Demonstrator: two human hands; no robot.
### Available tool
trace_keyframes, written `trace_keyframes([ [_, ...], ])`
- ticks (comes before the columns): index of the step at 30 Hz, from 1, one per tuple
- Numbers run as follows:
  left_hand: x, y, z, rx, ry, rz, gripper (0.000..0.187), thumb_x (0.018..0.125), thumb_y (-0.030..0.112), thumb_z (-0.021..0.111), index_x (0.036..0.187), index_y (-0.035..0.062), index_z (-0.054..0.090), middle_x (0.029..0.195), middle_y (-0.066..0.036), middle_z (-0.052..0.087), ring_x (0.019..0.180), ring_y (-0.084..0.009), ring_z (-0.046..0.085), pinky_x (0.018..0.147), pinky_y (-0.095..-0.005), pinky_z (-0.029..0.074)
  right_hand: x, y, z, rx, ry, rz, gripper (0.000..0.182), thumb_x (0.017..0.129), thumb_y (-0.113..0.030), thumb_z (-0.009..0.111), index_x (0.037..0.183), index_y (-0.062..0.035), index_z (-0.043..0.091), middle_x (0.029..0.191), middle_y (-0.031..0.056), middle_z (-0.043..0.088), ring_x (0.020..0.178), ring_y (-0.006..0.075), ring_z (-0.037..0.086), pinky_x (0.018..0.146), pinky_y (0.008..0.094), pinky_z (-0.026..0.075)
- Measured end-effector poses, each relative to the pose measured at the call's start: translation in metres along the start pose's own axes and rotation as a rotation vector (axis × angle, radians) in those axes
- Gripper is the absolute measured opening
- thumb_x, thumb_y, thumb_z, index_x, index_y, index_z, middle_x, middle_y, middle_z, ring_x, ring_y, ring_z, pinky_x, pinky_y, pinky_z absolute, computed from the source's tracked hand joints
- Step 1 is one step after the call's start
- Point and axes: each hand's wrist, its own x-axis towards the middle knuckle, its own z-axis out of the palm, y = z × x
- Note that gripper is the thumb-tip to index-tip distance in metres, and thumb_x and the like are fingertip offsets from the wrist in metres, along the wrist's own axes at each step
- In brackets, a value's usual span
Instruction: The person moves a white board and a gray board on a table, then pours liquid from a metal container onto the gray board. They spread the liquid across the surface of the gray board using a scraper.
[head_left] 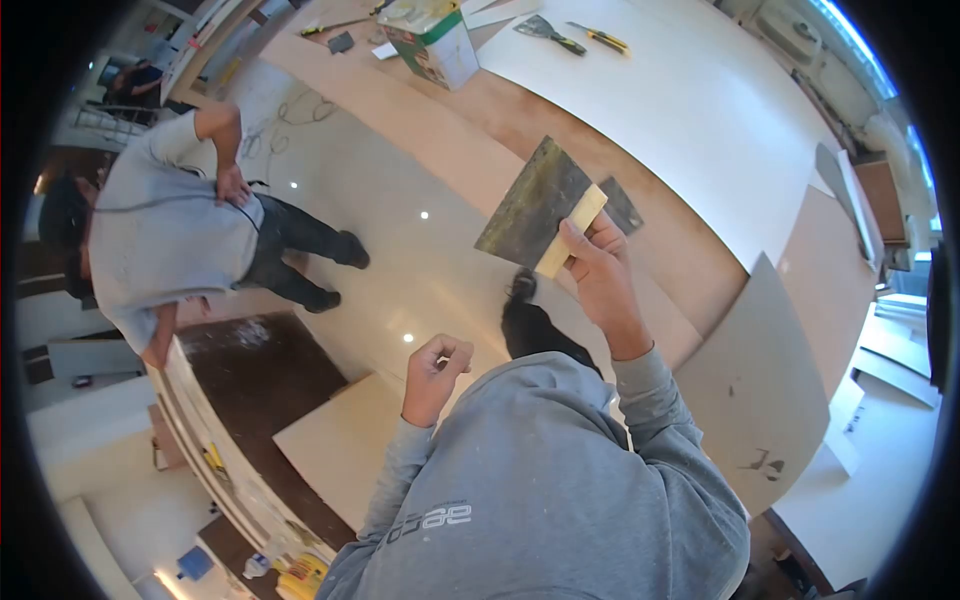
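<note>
My right hand (pixel 603 280) grips a wide spreader (pixel 535 205) by its pale wooden handle. The spreader's broad, stained grey blade points up and left, held in the air beside the workbench edge. Just beyond it, a second flat grey blade (pixel 622 206) lies on the bench, partly covered by my hand and the handle. My left hand (pixel 432 378) hovers in front of my body with its fingers curled in a loose fist, and nothing shows in it.
On the bench stand a square tin (pixel 440 55), a putty knife (pixel 550 35) and a utility knife (pixel 600 38) on a white sheet (pixel 660 110). A curved grey panel (pixel 760 390) leans at right. Another person (pixel 180 215) stands at left near a dark-topped bench (pixel 260 370).
</note>
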Motion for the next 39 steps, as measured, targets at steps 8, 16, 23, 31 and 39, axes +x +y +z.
trace_keyframes([
  [8, 0.117, 0.093, -0.061, 0.704, -0.150, 0.225, 0.015, 0.098, 0.013, 0.077, 0.105, 0.0011, 0.072, 0.100, -0.010, 0.073, 0.088, -0.0231, 0.072, 0.079, -0.0377, 0.058, 0.082, -0.002, -0.004, 0.090, 0.126, -0.090, 0.040, 0.109, -0.010, 0.062, 0.148, -0.0038, 0.057, 0.133, 0.0055, 0.071, 0.119, 0.0163, 0.070, 0.102, 0.0362, 0.056],
  [16, 0.312, 0.206, -0.120, 1.447, -0.290, 0.698, 0.073, 0.083, 0.027, 0.089, 0.146, 0.0065, 0.059, 0.154, -0.021, 0.054, 0.142, -0.0443, 0.051, 0.117, -0.0493, 0.046, 0.090, -0.013, -0.048, 0.078, 0.399, -0.184, 0.041, 0.110, -0.012, 0.060, 0.149, -0.0024, 0.054, 0.137, 0.0057, 0.068, 0.124, 0.0144, 0.065, 0.107, 0.0325, 0.052],
  [23, 0.506, 0.331, -0.099, 1.736, -0.257, 1.141, 0.123, 0.064, 0.045, 0.099, 0.163, 0.0128, 0.034, 0.168, -0.017, 0.032, 0.164, -0.0426, 0.020, 0.125, -0.0699, 0.028, 0.050, -0.007, -0.038, 0.097, 0.753, -0.397, 0.036, 0.112, -0.013, 0.058, 0.146, -0.0024, 0.056, 0.138, 0.0074, 0.067, 0.124, 0.0171, 0.066, 0.107, 0.0340, 0.053],
  [31, 0.638, 0.348, -0.084, 1.683, -0.837, 1.183, 0.112, 0.064, 0.052, 0.096, 0.150, -0.0011, 0.048, 0.144, -0.025, 0.059, 0.140, -0.0434, 0.053, 0.120, -0.0509, 0.043, 0.034, 0.075, 0.036, 0.170, 1.214, -0.634, 0.032, 0.107, -0.013, 0.069, 0.136, -0.0038, 0.060, 0.127, 0.0049, 0.069, 0.113, 0.0140, 0.068, 0.099, 0.0338, 0.056],
  [39, 0.649, 0.350, -0.065, 1.576, -0.799, 1.365, 0.113, 0.059, 0.050, 0.099, 0.146, -0.0006, 0.048, 0.129, -0.023, 0.060, 0.123, -0.0457, 0.059, 0.105, -0.0549, 0.049, 0.047, 0.121, 0.074, 0.324, 1.417, -0.867, 0.034, 0.109, -0.012, 0.064, 0.141, -0.0005, 0.059, 0.126, 0.0066, 0.072, 0.110, 0.0145, 0.071, 0.097, 0.0328, 0.059],
])
